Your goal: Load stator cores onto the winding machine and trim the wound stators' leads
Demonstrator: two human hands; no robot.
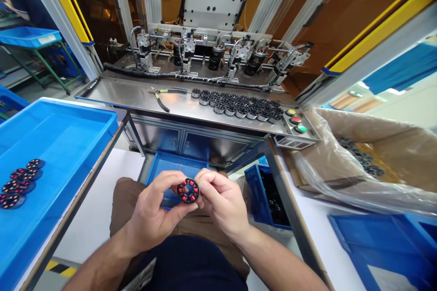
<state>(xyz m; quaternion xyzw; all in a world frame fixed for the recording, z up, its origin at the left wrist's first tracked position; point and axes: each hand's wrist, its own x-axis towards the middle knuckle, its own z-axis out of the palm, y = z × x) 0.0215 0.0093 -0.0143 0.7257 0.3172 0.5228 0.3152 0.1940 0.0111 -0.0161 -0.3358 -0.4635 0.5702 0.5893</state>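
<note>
In front of my lap I hold a round motor stator, a black ring with red windings around an open centre, its face tilted up toward me. My left hand grips it from the left, thumb below and index finger above. At its right edge, the thumb and fingertips of my right hand are pinched together against the rim. The fingertips partly hide that edge, and I cannot tell whether they hold a smaller piece there too.
Ahead, a metal bench carries pliers, rows of black ring parts and push buttons before a fixture machine. Several stators lie in the blue tray at left. A lined carton stands right, above a blue crate.
</note>
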